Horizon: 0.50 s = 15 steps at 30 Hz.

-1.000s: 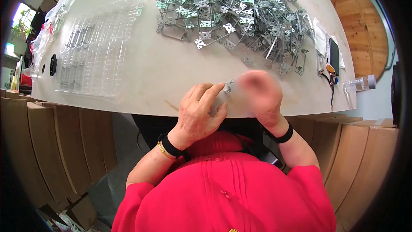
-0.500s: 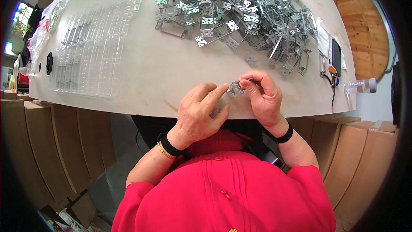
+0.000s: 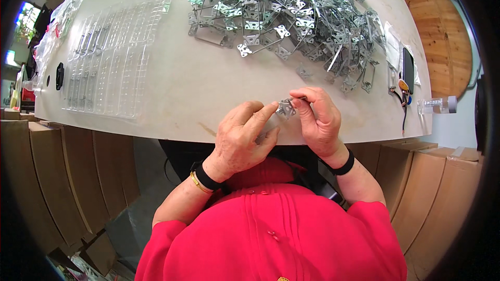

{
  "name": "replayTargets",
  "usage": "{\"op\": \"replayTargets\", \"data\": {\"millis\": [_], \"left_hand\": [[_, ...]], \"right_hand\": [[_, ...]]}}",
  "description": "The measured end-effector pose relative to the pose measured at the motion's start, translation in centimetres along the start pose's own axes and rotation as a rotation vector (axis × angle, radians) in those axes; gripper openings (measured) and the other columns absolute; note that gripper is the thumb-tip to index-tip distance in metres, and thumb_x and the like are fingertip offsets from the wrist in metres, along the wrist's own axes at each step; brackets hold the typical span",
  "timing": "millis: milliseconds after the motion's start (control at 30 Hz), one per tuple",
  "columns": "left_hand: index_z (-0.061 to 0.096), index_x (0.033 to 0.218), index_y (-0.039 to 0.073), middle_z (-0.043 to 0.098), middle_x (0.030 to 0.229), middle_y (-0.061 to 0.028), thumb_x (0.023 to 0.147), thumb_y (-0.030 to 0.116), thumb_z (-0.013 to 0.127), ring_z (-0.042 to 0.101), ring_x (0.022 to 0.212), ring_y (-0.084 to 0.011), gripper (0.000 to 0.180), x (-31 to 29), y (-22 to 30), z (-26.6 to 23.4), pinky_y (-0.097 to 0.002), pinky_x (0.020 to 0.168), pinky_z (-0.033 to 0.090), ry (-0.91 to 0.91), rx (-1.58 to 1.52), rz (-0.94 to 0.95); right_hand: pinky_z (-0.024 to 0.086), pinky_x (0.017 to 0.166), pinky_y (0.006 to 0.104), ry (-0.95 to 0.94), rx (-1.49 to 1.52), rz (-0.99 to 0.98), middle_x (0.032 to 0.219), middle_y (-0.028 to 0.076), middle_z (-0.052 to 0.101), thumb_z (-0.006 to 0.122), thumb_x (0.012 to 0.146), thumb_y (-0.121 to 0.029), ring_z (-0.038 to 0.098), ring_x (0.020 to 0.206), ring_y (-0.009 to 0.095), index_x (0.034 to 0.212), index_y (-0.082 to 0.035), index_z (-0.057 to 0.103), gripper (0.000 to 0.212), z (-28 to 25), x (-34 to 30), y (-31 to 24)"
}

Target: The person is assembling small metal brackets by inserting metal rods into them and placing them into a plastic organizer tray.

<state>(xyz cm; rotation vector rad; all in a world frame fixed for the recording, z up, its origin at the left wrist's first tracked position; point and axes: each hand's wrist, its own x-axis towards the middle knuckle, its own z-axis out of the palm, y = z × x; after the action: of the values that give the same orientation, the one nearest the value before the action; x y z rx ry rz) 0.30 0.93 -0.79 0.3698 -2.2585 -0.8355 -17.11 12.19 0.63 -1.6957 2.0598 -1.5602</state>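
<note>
Close to the table's front edge, both hands hold a small silvery metal bracket [image 3: 286,108] with punched holes. My left hand [image 3: 242,136] has its fingers closed at the bracket's left side; part of the piece is hidden under them. The thumb and forefinger of my right hand [image 3: 320,119] pinch the bracket's right end. Beyond the hands lies a big heap of similar metal brackets [image 3: 281,15] with thin rods. One loose bracket [image 3: 304,71] rests by itself between the heap and my right hand.
A clear plastic tray [image 3: 117,67] with long slots lies at left, several metal parts in its left slots. A black object [image 3: 60,76] sits beside it. At right are a phone [image 3: 408,66], pliers-like tool [image 3: 403,86] and clear container [image 3: 436,105]. Cardboard boxes [image 3: 67,171] stand below the table [image 3: 182,104].
My right hand has shifted very slightly to the left and its fingers have turned a little on the bracket. My left hand is nearly still.
</note>
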Motion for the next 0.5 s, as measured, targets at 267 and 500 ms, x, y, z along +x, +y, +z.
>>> {"op": "replayTargets", "data": {"millis": [267,500], "left_hand": [[0.072,0.126,0.004,0.069,0.104,-0.0151,0.074,0.005,0.082,0.068,0.084,-0.0291,0.053,0.08,0.07,-0.02,-0.0389,0.071,0.056,0.015,-0.006,0.007],[0.072,0.126,0.004,0.069,0.104,-0.0151,0.074,0.005,0.082,0.068,0.083,-0.0293,0.053,-0.01,0.05,-0.07,-0.0390,0.071,0.056,0.006,-0.018,-0.009]], "right_hand": [[0.056,0.074,0.0325,0.002,-0.008,-0.022,0.100,0.012,0.072,0.072,0.095,0.005,0.070,0.086,0.025,0.115,-0.003,0.072,0.021,0.07,0.16,-0.25],[0.056,0.074,0.0323,-0.014,-0.011,-0.017,0.100,0.012,0.072,0.073,0.095,0.005,0.070,0.086,0.024,0.114,-0.004,0.073,0.021,0.06,0.13,-0.30]]}}
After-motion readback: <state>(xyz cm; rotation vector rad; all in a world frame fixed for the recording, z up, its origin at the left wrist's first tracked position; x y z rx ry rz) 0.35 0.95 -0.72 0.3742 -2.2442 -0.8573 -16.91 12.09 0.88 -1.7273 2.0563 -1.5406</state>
